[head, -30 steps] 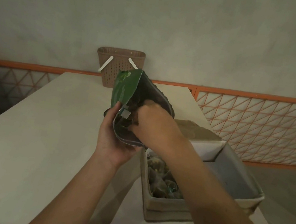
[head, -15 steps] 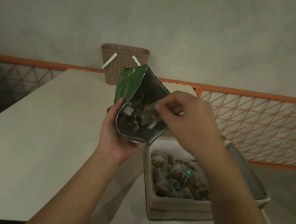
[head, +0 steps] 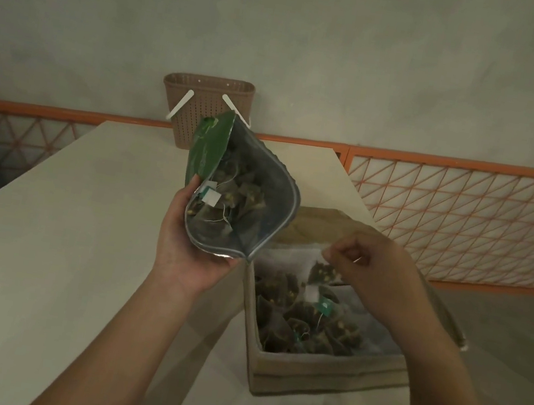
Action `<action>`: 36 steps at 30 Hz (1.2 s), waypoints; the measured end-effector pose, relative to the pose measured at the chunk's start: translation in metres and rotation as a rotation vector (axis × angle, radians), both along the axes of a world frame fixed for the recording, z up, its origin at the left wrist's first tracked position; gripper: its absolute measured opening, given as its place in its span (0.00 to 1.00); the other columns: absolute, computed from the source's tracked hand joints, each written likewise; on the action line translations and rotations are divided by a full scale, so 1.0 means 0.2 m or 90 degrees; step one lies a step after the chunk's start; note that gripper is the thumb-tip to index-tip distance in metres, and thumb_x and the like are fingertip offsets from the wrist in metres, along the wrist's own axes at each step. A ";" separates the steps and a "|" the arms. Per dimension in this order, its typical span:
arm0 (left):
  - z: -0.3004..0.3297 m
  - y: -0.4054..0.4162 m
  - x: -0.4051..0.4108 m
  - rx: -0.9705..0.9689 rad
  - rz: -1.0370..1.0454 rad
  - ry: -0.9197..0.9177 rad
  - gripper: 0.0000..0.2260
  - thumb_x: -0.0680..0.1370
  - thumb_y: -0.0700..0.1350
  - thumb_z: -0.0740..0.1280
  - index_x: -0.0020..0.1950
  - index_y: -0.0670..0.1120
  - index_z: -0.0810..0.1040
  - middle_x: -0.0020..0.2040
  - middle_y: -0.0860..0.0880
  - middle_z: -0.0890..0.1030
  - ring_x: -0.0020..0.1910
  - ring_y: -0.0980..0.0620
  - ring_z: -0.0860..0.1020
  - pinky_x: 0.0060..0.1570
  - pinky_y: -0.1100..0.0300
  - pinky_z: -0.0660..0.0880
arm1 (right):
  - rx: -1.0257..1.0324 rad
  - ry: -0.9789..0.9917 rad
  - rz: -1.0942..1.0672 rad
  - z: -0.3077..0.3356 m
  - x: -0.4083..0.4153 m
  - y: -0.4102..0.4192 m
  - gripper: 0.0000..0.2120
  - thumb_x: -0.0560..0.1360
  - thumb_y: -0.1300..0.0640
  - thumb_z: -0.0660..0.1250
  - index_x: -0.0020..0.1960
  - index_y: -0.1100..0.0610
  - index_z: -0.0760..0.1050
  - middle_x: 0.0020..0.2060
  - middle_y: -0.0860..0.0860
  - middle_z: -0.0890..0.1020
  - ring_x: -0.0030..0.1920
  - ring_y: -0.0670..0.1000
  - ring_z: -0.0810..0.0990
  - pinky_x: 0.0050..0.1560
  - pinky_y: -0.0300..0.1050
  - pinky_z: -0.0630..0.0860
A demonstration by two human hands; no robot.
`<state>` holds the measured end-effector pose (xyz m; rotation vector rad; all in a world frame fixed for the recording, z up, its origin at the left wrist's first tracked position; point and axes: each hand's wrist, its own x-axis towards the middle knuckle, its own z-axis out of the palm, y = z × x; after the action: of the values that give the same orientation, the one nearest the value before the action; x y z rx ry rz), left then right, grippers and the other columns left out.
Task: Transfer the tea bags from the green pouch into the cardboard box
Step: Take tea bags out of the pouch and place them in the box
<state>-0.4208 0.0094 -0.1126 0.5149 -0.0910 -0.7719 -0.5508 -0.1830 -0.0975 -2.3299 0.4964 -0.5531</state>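
Pinching tea bag [head: 323, 273] (right hand [head: 376, 274]) — over cardboard box [head: 326, 374]

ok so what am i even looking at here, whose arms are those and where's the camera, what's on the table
There is no machine here, only a person working with bare hands. The single picture comes from a camera worn on the person's head, looking forward and down, so the arms reach in from the bottom. The left hand holds an opened green pouch with tea bags showing inside. The right hand pinches one tea bag over a cardboard box, which already has many tea bags in it. The box sits on a pale table. At the far end stands a brown basket.
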 end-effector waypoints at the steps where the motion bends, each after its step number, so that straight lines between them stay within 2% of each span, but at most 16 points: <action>1: 0.00 0.00 0.00 0.001 0.001 0.002 0.24 0.79 0.62 0.61 0.54 0.45 0.86 0.60 0.42 0.83 0.54 0.40 0.83 0.46 0.50 0.84 | -0.016 0.028 0.003 -0.02 0.00 0.00 0.01 0.74 0.51 0.71 0.44 0.47 0.80 0.38 0.41 0.81 0.37 0.38 0.77 0.32 0.29 0.70; 4: 0.00 0.00 0.00 0.005 0.007 0.007 0.23 0.78 0.61 0.63 0.52 0.45 0.88 0.59 0.42 0.84 0.52 0.40 0.84 0.48 0.49 0.84 | -0.042 0.128 0.037 -0.06 0.00 0.00 0.04 0.75 0.47 0.69 0.47 0.45 0.79 0.43 0.40 0.81 0.41 0.39 0.78 0.39 0.35 0.74; 6: 0.00 0.00 0.01 0.008 0.011 0.007 0.23 0.78 0.61 0.63 0.51 0.44 0.88 0.59 0.41 0.84 0.52 0.40 0.84 0.50 0.49 0.83 | -0.067 0.135 0.035 -0.05 0.00 0.02 0.06 0.75 0.44 0.68 0.48 0.44 0.80 0.44 0.38 0.81 0.44 0.39 0.78 0.42 0.39 0.76; 8: 0.00 0.01 0.01 0.002 0.002 0.004 0.23 0.77 0.61 0.64 0.54 0.44 0.87 0.60 0.41 0.83 0.54 0.40 0.84 0.51 0.48 0.83 | -0.097 0.072 0.029 0.00 0.00 0.07 0.05 0.75 0.45 0.68 0.48 0.44 0.79 0.44 0.38 0.80 0.45 0.39 0.77 0.41 0.37 0.73; 10: 0.01 0.01 0.00 -0.010 -0.012 0.005 0.23 0.77 0.61 0.64 0.58 0.44 0.85 0.62 0.41 0.82 0.55 0.39 0.83 0.49 0.48 0.84 | -0.056 -0.068 0.059 0.10 0.00 0.15 0.02 0.75 0.50 0.70 0.45 0.43 0.79 0.40 0.38 0.79 0.42 0.40 0.77 0.40 0.33 0.72; 11: 0.01 0.02 0.00 -0.013 -0.014 0.007 0.24 0.77 0.61 0.64 0.58 0.44 0.85 0.61 0.40 0.82 0.54 0.39 0.83 0.46 0.48 0.84 | -0.036 -0.129 0.087 0.15 -0.01 0.19 0.05 0.74 0.53 0.71 0.43 0.43 0.78 0.39 0.39 0.79 0.41 0.41 0.77 0.39 0.31 0.72; 13: 0.02 0.02 0.01 -0.006 -0.006 0.002 0.25 0.78 0.62 0.63 0.58 0.43 0.85 0.61 0.40 0.82 0.52 0.39 0.84 0.45 0.49 0.84 | -0.010 -0.165 0.156 0.23 0.00 0.28 0.04 0.73 0.53 0.71 0.42 0.44 0.80 0.37 0.40 0.80 0.40 0.41 0.77 0.40 0.30 0.73; 15: 0.03 0.02 0.01 0.005 0.003 -0.001 0.26 0.79 0.62 0.61 0.57 0.42 0.86 0.59 0.40 0.83 0.50 0.41 0.85 0.44 0.52 0.83 | -0.044 -0.132 0.218 0.28 0.05 0.36 0.01 0.73 0.50 0.71 0.44 0.46 0.82 0.36 0.38 0.78 0.39 0.37 0.76 0.40 0.27 0.71; 18: 0.04 0.03 0.00 0.000 0.018 -0.004 0.27 0.81 0.61 0.59 0.47 0.41 0.88 0.50 0.42 0.86 0.42 0.45 0.86 0.36 0.56 0.82 | -0.116 -0.080 0.257 0.30 0.19 0.44 0.05 0.75 0.53 0.70 0.48 0.51 0.84 0.35 0.35 0.74 0.36 0.32 0.73 0.40 0.22 0.67; 20: 0.03 0.02 0.00 -0.001 0.035 -0.002 0.27 0.81 0.60 0.59 0.42 0.42 0.88 0.45 0.43 0.86 0.39 0.46 0.86 0.36 0.56 0.83 | -0.175 -0.052 0.255 0.29 0.31 0.46 0.08 0.77 0.55 0.67 0.53 0.51 0.83 0.41 0.38 0.77 0.39 0.35 0.74 0.44 0.23 0.67; 22: 0.02 0.02 0.00 0.008 0.050 0.003 0.26 0.80 0.60 0.60 0.41 0.43 0.88 0.45 0.43 0.86 0.39 0.45 0.86 0.36 0.55 0.83 | -0.238 -0.011 0.237 0.27 0.41 0.47 0.10 0.78 0.58 0.64 0.57 0.52 0.81 0.50 0.46 0.81 0.47 0.43 0.78 0.51 0.32 0.70; 26: 0.01 0.03 0.02 0.017 0.064 0.012 0.24 0.79 0.60 0.62 0.40 0.43 0.89 0.45 0.44 0.87 0.38 0.45 0.86 0.35 0.55 0.82 | -0.356 0.062 0.191 0.24 0.53 0.49 0.11 0.78 0.62 0.64 0.58 0.60 0.78 0.53 0.55 0.80 0.46 0.52 0.76 0.48 0.44 0.74; 29: 0.02 0.03 0.01 0.018 0.062 0.013 0.24 0.79 0.60 0.62 0.41 0.44 0.89 0.45 0.44 0.87 0.38 0.45 0.86 0.37 0.54 0.83 | -0.390 0.093 0.186 0.21 0.57 0.50 0.12 0.78 0.57 0.65 0.60 0.59 0.77 0.56 0.57 0.77 0.55 0.55 0.75 0.53 0.46 0.73; 31: 0.02 0.03 0.01 0.018 0.061 0.017 0.24 0.79 0.60 0.62 0.42 0.44 0.89 0.46 0.44 0.87 0.39 0.44 0.86 0.37 0.53 0.83 | -0.380 0.105 0.185 0.19 0.59 0.50 0.13 0.77 0.56 0.66 0.61 0.58 0.76 0.57 0.56 0.77 0.57 0.55 0.75 0.54 0.46 0.72; 36: 0.02 0.03 0.01 0.029 0.057 0.030 0.21 0.77 0.60 0.65 0.49 0.44 0.88 0.52 0.43 0.86 0.42 0.42 0.86 0.40 0.51 0.83 | -0.323 0.102 0.201 0.20 0.56 0.47 0.07 0.75 0.58 0.68 0.52 0.57 0.81 0.50 0.54 0.80 0.48 0.52 0.77 0.49 0.43 0.74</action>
<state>-0.4189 0.0155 -0.1079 0.5403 -0.0060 -0.7000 -0.4389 -0.0881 -0.0573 -2.8787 0.0487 -0.3692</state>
